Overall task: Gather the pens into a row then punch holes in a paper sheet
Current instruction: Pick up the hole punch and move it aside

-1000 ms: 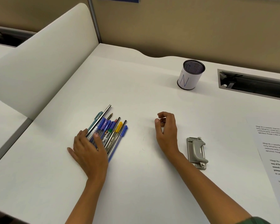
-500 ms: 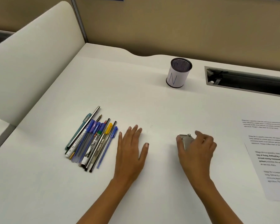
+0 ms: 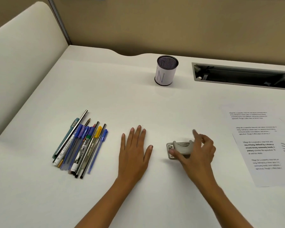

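Several pens (image 3: 80,143) lie side by side in a tight slanted row on the left of the white desk (image 3: 105,89). My left hand (image 3: 135,150) rests flat on the desk to the right of the pens, fingers spread, holding nothing. A small grey hole punch (image 3: 179,149) sits right of centre, turned sideways. My right hand (image 3: 197,150) grips it, thumb on its near side and fingers over the far side. Printed paper sheets (image 3: 260,145) lie at the right edge, apart from both hands.
A mesh pen cup (image 3: 166,70) with a white label stands at the back centre. An open cable slot (image 3: 243,76) runs along the back right. A cream partition (image 3: 21,66) borders the desk on the left.
My left hand left the pens and moved right to lie flat on the desk. My right hand moved right onto the hole punch, took hold of it and turned it sideways.
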Action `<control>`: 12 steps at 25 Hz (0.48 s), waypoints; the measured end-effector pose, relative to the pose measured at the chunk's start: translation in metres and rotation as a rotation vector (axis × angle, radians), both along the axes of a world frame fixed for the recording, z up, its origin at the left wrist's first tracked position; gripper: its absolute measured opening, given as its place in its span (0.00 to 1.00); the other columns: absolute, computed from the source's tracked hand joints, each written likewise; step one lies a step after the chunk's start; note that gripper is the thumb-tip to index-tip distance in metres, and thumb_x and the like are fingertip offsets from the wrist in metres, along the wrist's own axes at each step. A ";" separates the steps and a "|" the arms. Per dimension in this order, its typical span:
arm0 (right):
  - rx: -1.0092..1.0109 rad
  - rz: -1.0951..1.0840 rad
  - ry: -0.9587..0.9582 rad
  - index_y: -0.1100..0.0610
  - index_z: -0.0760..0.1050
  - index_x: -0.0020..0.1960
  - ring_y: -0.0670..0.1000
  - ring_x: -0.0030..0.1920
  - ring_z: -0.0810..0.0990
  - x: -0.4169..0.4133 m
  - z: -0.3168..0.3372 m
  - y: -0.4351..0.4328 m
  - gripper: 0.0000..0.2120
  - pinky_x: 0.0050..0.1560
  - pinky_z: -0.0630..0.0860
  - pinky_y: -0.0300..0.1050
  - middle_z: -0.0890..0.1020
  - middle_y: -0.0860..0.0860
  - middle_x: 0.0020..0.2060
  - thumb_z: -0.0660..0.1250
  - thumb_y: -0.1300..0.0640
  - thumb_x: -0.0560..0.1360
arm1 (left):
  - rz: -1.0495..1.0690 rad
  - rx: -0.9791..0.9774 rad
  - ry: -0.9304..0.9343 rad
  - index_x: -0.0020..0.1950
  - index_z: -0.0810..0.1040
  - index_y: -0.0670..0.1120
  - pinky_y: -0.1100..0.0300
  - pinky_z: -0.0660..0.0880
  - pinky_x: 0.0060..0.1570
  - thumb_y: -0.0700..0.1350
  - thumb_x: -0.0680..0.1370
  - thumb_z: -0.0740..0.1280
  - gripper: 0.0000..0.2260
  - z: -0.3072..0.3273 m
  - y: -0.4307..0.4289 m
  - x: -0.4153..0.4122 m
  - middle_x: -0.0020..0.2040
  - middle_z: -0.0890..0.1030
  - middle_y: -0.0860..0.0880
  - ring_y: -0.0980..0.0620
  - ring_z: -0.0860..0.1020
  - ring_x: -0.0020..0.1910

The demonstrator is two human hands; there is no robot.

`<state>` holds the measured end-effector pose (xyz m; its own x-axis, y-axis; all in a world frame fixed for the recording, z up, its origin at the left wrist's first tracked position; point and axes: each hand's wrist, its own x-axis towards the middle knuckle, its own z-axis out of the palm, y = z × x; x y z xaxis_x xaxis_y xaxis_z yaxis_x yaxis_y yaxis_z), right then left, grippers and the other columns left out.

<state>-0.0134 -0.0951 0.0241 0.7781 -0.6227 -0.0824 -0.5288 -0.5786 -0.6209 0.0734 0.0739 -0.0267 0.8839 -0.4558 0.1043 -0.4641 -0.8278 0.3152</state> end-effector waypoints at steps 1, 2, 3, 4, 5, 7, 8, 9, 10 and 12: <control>-0.002 -0.097 -0.027 0.56 0.55 0.75 0.57 0.68 0.56 -0.002 -0.004 0.008 0.51 0.71 0.58 0.54 0.59 0.57 0.68 0.76 0.38 0.62 | 0.001 0.001 0.000 0.77 0.54 0.50 0.49 0.47 0.76 0.58 0.80 0.46 0.26 0.000 0.000 0.000 0.79 0.54 0.53 0.53 0.49 0.78; -0.016 -0.174 -0.031 0.60 0.53 0.75 0.59 0.67 0.57 -0.003 -0.008 0.016 0.54 0.70 0.59 0.55 0.60 0.59 0.68 0.76 0.38 0.61 | 0.001 -0.001 0.000 0.77 0.55 0.50 0.49 0.48 0.76 0.58 0.80 0.47 0.26 0.000 0.000 0.000 0.79 0.54 0.53 0.53 0.49 0.78; -0.041 -0.225 -0.023 0.62 0.52 0.75 0.60 0.66 0.59 -0.002 -0.013 0.024 0.56 0.70 0.59 0.55 0.61 0.60 0.67 0.76 0.37 0.61 | 0.000 -0.003 0.001 0.77 0.55 0.50 0.48 0.48 0.76 0.58 0.80 0.47 0.26 0.000 0.000 0.000 0.78 0.54 0.52 0.53 0.50 0.78; -0.073 -0.258 -0.020 0.64 0.52 0.75 0.61 0.66 0.60 -0.001 -0.017 0.029 0.56 0.69 0.60 0.55 0.62 0.61 0.67 0.76 0.38 0.61 | -0.003 -0.004 0.000 0.77 0.55 0.50 0.48 0.48 0.76 0.57 0.80 0.47 0.26 0.001 0.000 0.000 0.78 0.55 0.52 0.53 0.50 0.78; -0.105 -0.284 -0.028 0.66 0.52 0.74 0.61 0.65 0.61 0.002 -0.020 0.033 0.56 0.68 0.61 0.55 0.63 0.61 0.66 0.76 0.38 0.61 | -0.005 -0.001 -0.001 0.77 0.56 0.50 0.48 0.49 0.76 0.57 0.80 0.47 0.26 0.001 0.000 -0.001 0.78 0.55 0.52 0.52 0.50 0.78; -0.153 -0.311 -0.074 0.67 0.56 0.73 0.61 0.63 0.64 0.008 -0.024 0.036 0.53 0.66 0.65 0.56 0.67 0.62 0.64 0.77 0.42 0.61 | -0.006 0.004 0.000 0.77 0.56 0.49 0.48 0.49 0.76 0.57 0.80 0.46 0.27 0.002 0.000 0.000 0.78 0.55 0.52 0.52 0.51 0.78; -0.170 -0.316 -0.102 0.67 0.58 0.71 0.61 0.62 0.66 0.011 -0.025 0.036 0.51 0.64 0.66 0.56 0.68 0.62 0.62 0.78 0.43 0.61 | -0.007 0.002 0.002 0.77 0.56 0.49 0.48 0.49 0.76 0.57 0.80 0.46 0.27 0.003 0.000 0.000 0.78 0.56 0.52 0.52 0.51 0.78; -0.178 -0.318 -0.125 0.67 0.60 0.70 0.60 0.60 0.66 0.012 -0.027 0.035 0.49 0.62 0.66 0.55 0.69 0.61 0.61 0.78 0.44 0.61 | -0.006 0.000 0.003 0.77 0.56 0.49 0.48 0.49 0.76 0.57 0.80 0.46 0.27 0.003 -0.001 -0.001 0.78 0.56 0.52 0.52 0.51 0.78; -0.177 -0.320 -0.141 0.67 0.61 0.69 0.60 0.59 0.66 0.013 -0.027 0.034 0.48 0.61 0.66 0.54 0.69 0.61 0.59 0.78 0.45 0.60 | -0.005 0.003 0.003 0.77 0.56 0.50 0.48 0.49 0.76 0.57 0.80 0.46 0.27 0.004 -0.001 -0.001 0.78 0.56 0.52 0.52 0.51 0.78; -0.156 -0.345 -0.168 0.66 0.62 0.68 0.58 0.57 0.66 0.015 -0.029 0.031 0.48 0.59 0.66 0.52 0.69 0.60 0.58 0.79 0.44 0.59 | -0.007 0.017 0.004 0.77 0.55 0.50 0.49 0.48 0.76 0.57 0.80 0.46 0.27 0.004 0.000 -0.001 0.78 0.55 0.52 0.53 0.51 0.78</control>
<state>0.0016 -0.0645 -0.0049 0.5160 -0.8444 0.1438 -0.6072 -0.4789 -0.6340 0.0728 0.0741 -0.0231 0.8810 -0.4639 0.0933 -0.4689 -0.8296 0.3030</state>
